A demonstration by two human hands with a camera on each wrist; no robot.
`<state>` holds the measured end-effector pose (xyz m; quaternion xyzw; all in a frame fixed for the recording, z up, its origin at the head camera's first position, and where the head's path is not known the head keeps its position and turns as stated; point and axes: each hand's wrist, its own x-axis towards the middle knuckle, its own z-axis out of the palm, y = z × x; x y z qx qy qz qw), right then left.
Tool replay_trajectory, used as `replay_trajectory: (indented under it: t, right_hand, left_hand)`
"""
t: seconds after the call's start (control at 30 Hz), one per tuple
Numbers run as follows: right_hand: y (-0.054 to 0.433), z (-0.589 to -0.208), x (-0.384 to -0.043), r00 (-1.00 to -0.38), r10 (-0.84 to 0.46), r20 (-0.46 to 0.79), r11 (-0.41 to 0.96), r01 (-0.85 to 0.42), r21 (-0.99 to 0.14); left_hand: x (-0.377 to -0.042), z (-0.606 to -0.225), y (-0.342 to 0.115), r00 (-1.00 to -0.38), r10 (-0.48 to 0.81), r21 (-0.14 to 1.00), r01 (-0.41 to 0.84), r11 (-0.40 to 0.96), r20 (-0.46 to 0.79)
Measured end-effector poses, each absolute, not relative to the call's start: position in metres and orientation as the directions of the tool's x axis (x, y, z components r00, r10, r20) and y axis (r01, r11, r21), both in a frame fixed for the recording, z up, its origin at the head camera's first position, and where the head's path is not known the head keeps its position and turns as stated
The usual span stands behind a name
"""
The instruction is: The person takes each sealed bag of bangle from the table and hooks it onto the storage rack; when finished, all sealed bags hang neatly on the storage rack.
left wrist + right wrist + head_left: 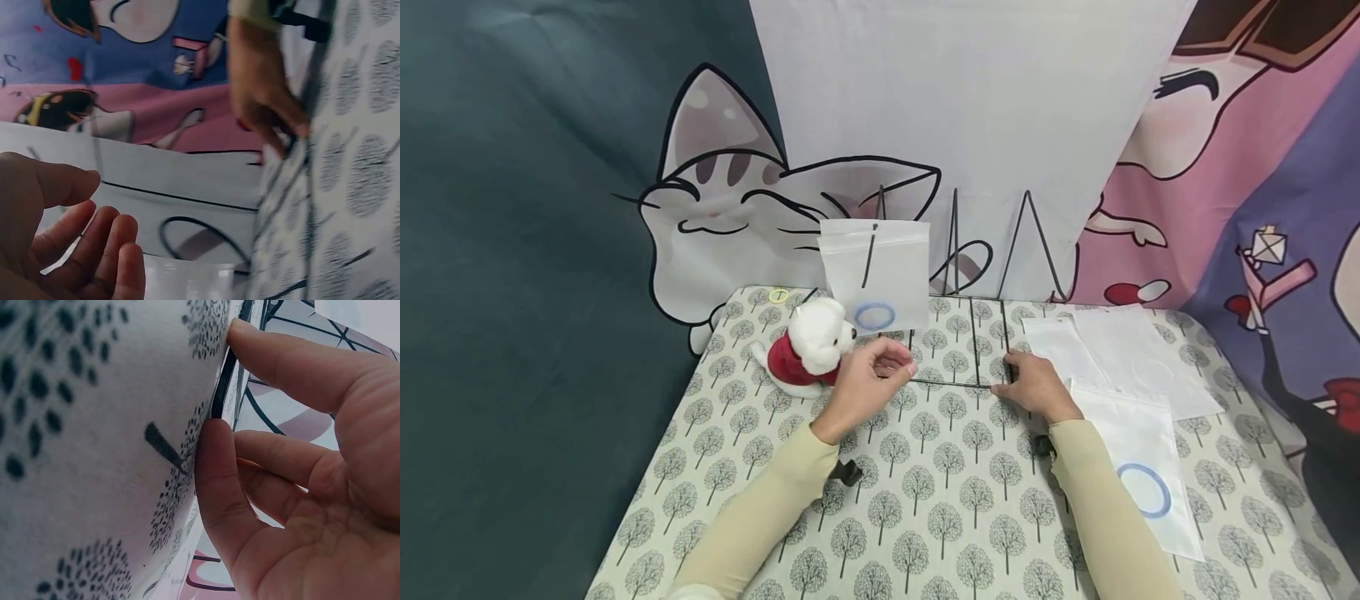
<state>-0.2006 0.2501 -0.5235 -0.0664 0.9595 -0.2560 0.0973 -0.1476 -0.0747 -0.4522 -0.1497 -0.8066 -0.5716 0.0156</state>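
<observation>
A black wire rack (951, 383) stands on the table, its prongs rising at the back. My right hand (1036, 385) is at its front right corner; in the right wrist view the thumb (250, 339) and index fingertip (215, 434) meet the black wire from two sides. Just in front of a white zip bag (895, 275) with a blue ring print, hung from the rack's left prong, my left hand (871, 375) hovers. Its fingers (103, 244) are loosely bent, with nothing between them and the thumb.
A white plush dog (816, 337) in a red garment sits left of the rack. More white zip bags (1123, 354) lie flat at the right, one with a blue ring (1144, 490). A small yellow ring (778, 296) is at the back left. Printed curtains (977, 83) hang behind the table.
</observation>
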Motion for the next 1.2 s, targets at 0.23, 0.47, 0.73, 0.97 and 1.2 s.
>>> replay_trajectory:
  t: [0.23, 0.47, 0.73, 0.97, 1.2]
  right_hand:
    - [0.251, -0.524, -0.2, -0.974, -0.173, -0.146, 0.859, -0.076, -0.507]
    - [0.248, -0.525, -0.199, -0.969, -0.187, -0.162, 0.85, -0.077, -0.521]
    - [0.25, -0.524, -0.199, -0.973, -0.178, -0.147, 0.85, -0.077, -0.521]
    - [0.251, -0.526, -0.199, -0.97, -0.187, -0.154, 0.848, -0.081, -0.524]
    - [0.253, -0.525, -0.199, -0.972, -0.184, -0.145, 0.846, -0.082, -0.526]
  left_hand:
    - [-0.163, -0.5, -0.055, -0.969, 0.242, 0.909, 0.142, 0.391, 0.047]
    - [-0.163, -0.515, -0.052, -0.968, 0.251, 0.724, 0.168, 0.669, -0.007]
    - [-0.136, -0.524, -0.053, -0.915, 0.39, 0.388, 0.324, 0.863, -0.102]
    - [-0.129, -0.536, -0.057, -0.925, 0.376, 0.41, 0.32, 0.854, -0.061]
    - [-0.132, -0.536, -0.055, -0.94, 0.332, 0.371, 0.281, 0.885, -0.079]
